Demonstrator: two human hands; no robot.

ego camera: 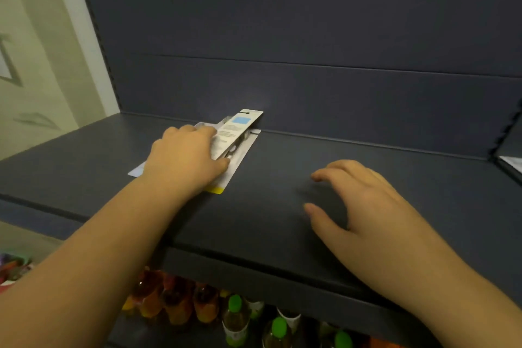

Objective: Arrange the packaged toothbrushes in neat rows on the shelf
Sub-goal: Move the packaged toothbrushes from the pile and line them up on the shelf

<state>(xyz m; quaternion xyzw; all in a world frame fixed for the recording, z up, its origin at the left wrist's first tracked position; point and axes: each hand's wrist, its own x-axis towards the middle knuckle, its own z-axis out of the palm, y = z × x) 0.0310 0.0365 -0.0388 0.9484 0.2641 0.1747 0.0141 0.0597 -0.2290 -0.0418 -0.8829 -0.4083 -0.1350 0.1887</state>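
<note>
Left hand (pixel 185 157) gripping toothbrush pack (pixel 240 128), right hand (pixel 358 200) spread, empty

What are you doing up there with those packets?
A person is sorting toothbrush packs on a dark shelf. The left hand grips one tilted pack above others lying flat near the back wall. The right hand hovers open over the bare shelf, holding nothing.

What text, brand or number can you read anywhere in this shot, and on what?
None is legible.
Top toothbrush pack under the left hand: blue panel and grey print lines, blurred.
Bottles with green caps on the lower shelf: labels too blurred.
Right hand holds nothing.
</note>
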